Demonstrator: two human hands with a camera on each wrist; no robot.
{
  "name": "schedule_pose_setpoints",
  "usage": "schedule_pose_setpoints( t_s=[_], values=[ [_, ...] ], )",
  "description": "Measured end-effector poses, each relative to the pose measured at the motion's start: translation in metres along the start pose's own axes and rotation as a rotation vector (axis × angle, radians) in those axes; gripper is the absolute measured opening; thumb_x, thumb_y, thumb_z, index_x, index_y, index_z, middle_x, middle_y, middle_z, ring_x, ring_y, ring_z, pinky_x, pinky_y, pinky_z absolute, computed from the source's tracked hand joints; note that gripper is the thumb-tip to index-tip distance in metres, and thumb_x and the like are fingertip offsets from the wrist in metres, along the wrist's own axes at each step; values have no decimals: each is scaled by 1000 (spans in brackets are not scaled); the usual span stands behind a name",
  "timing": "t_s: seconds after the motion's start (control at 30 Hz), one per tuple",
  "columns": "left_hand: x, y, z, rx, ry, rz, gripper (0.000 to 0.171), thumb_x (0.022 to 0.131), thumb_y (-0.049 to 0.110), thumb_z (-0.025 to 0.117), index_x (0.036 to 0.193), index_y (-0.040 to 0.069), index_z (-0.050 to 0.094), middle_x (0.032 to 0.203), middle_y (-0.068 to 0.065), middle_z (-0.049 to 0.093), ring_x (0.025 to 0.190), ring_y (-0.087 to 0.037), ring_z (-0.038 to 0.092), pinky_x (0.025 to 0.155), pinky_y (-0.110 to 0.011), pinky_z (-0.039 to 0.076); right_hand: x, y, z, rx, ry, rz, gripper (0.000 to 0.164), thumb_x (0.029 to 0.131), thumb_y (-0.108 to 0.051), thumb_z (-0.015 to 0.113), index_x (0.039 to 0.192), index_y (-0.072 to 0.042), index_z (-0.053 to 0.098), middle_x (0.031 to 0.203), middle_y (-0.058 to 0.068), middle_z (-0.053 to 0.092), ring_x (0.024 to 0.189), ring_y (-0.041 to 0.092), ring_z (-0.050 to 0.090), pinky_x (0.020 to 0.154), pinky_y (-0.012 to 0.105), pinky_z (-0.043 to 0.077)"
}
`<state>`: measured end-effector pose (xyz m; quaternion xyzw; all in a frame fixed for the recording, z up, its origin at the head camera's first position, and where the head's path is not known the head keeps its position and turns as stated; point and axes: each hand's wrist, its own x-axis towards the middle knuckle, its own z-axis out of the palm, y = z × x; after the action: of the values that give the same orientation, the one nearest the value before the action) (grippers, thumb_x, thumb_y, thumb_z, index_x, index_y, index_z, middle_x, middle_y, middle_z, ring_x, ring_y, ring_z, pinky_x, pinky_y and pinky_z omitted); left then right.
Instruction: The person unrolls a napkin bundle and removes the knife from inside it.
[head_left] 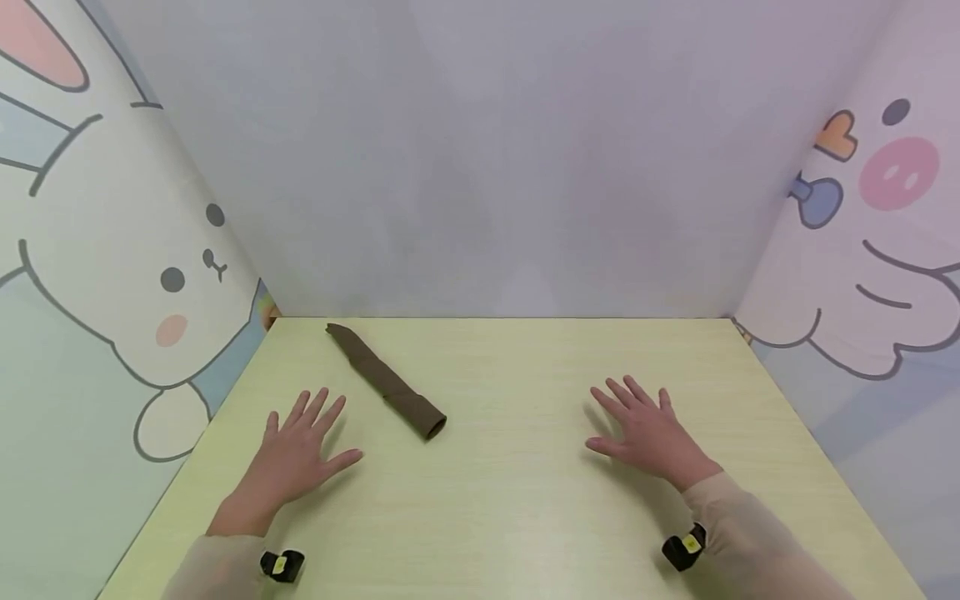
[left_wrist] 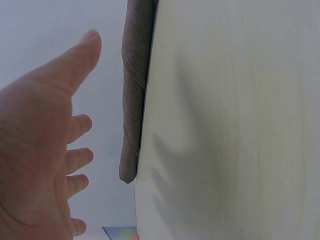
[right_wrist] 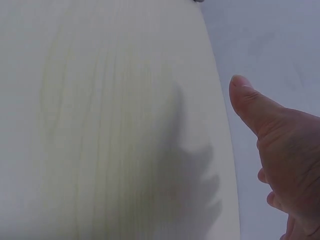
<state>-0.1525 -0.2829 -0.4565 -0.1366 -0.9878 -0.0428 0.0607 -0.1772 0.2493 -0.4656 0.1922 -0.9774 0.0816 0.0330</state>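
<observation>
A brown roll (head_left: 386, 383) lies slantwise on the pale wood-grain desk (head_left: 510, 500), in the far left part of the surface. Its narrower end points to the far left, near the back edge, and its wider end—a round, dark opening—faces the near right.

The left hand (head_left: 294, 454) is near the roll but apart from it, on its near side. Its grip is spread wide, palm down, with the thumb reaching out to the right. The left wrist view shows the raised thumb beside the roll, and the hand's shadow falls on the desk.

The right hand (head_left: 652, 437) is well apart from the roll, over the right part of the desk. Its grip is spread too, the fingers fanned out and the thumb pointing left; its shadow lies below it on the desk.

Both arms wear light sleeves (head_left: 757, 533), with a small black device (head_left: 282, 567) at each wrist. A plain greyish back wall (head_left: 495, 167) rises behind the desk—a side panel with a white rabbit (head_left: 127, 242) stands to the left, and another with cartoon figures (head_left: 892, 233) to the right.
</observation>
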Motion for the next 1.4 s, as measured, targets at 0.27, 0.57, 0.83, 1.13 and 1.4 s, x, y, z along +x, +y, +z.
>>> schedule_pose_setpoints(
  t_s=[0.27,0.57,0.83,1.13,1.4],
  values=[
    [16,11,4,-47,-14,-1,90,87,70,47,150,8,33,155,-21,25,141,-43,18,100,-73,13,13,-34,8,-15,4,-88,85,81,-71,56,148,-20,42,151,11,38,141,36,26,101,73,15],
    [37,15,5,-84,-57,-5,86,92,65,46,150,3,32,155,-23,23,141,-44,18,100,-73,15,41,-69,19,-32,9,-222,84,84,-72,52,149,-21,39,151,9,38,142,32,27,103,70,18],
    [66,4,11,-105,-110,-18,87,93,64,43,151,1,27,154,-25,22,140,-47,17,98,-76,15,66,-101,24,-53,-23,-313,83,85,-75,45,151,-24,36,153,7,35,143,28,25,105,67,19],
    [95,-7,11,-122,-171,-52,91,93,68,38,151,-1,24,154,-29,17,139,-50,15,96,-77,15,90,-141,21,-68,-45,-380,82,87,-73,43,151,-24,34,153,6,35,143,27,24,107,65,19],
    [112,-16,13,-126,-213,-79,94,92,71,32,152,0,21,155,-28,12,140,-50,10,96,-78,14,117,-176,31,-106,-66,-409,77,90,-72,40,151,-26,34,153,1,35,143,23,26,107,62,23]
  ],
)
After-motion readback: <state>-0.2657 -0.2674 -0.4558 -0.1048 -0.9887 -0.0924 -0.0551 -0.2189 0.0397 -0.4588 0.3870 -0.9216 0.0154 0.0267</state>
